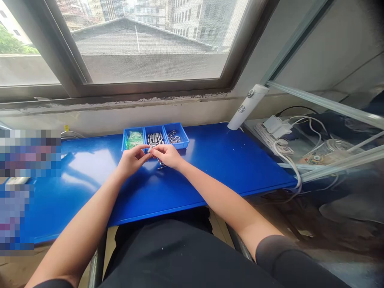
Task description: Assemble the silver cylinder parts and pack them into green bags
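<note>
My left hand (134, 159) and my right hand (167, 155) meet over the blue table, just in front of a blue tray (186, 143) with three compartments. Between the fingertips of both hands is a small light-coloured piece (150, 149), too small to make out fully. The tray's left compartment holds clear and green slim parts (135, 138), the middle one silver and black cylinders (155, 138), the right one thin metal parts (174, 137). Some small metal parts (161, 164) lie under my right hand, partly hidden by it.
A white bottle (248, 107) stands tilted in view at the table's back right. Beyond the right edge are a power strip (271, 136), plugs and white cables beside a metal-framed glass panel. A window is behind the blue table (222, 160). Blurred blocks cover the far left.
</note>
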`<state>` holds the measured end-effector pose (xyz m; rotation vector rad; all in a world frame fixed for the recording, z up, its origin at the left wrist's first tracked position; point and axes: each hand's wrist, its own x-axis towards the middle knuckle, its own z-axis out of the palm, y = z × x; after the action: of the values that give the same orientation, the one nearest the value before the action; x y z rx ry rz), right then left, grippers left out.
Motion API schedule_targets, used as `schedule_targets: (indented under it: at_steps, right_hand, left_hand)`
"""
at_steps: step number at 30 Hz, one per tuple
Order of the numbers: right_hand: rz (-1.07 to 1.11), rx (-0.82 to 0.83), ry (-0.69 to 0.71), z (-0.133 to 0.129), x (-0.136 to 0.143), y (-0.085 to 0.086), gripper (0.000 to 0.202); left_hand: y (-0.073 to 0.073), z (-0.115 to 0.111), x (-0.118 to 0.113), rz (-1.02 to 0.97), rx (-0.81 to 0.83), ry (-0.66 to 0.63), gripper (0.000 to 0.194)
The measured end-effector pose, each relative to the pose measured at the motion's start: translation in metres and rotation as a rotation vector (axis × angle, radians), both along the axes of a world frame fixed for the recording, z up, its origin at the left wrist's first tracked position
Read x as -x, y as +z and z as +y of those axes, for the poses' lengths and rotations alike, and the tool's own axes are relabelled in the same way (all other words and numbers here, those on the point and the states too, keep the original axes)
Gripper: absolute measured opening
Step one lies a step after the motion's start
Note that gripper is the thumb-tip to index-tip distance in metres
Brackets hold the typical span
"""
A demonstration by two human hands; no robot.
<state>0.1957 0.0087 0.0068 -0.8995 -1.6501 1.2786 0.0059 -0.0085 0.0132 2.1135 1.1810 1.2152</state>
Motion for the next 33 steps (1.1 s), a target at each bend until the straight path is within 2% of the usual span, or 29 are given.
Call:
schedule_targets:
  at_steps: [8, 13, 16, 20, 23, 27, 33]
  right_hand:
    - [0.113, 0.043, -0.063, 0.0, -0.001, 0.002, 0.033]
    - [0.138, 0.076, -0.049, 0.004, -0.002, 0.001, 0.035]
    - [0.118, 0.033, -0.14, 0.006, -0.003, 0.0, 0.032]
    - [-0.09, -0.21, -0.392, 0.007, -0.009, 0.003, 0.017]
    - [-0.308, -0.37, -0.497, 0.009, -0.014, 0.005, 0.013]
    - [-0.517, -0.45, -0.508, 0.011, -0.016, 0.003, 0.015]
    - [-0.634, -0.43, -0.482, 0.01, -0.014, 0.002, 0.022]
  left_hand:
    - [0.0, 0.001, 0.002, 0.094, -0.03, 0.048, 0.033]
    - [-0.004, 0.004, 0.003, 0.119, -0.051, 0.065, 0.035]
    - [-0.005, 0.006, 0.004, 0.134, -0.045, 0.087, 0.035]
    - [-0.004, 0.005, 0.005, 0.165, -0.058, 0.125, 0.034]
    - [-0.003, 0.004, 0.005, 0.177, -0.07, 0.142, 0.033]
    - [-0.003, 0.003, 0.004, 0.183, -0.07, 0.138, 0.03]
    - [-0.003, 0.003, 0.004, 0.184, -0.067, 0.142, 0.029]
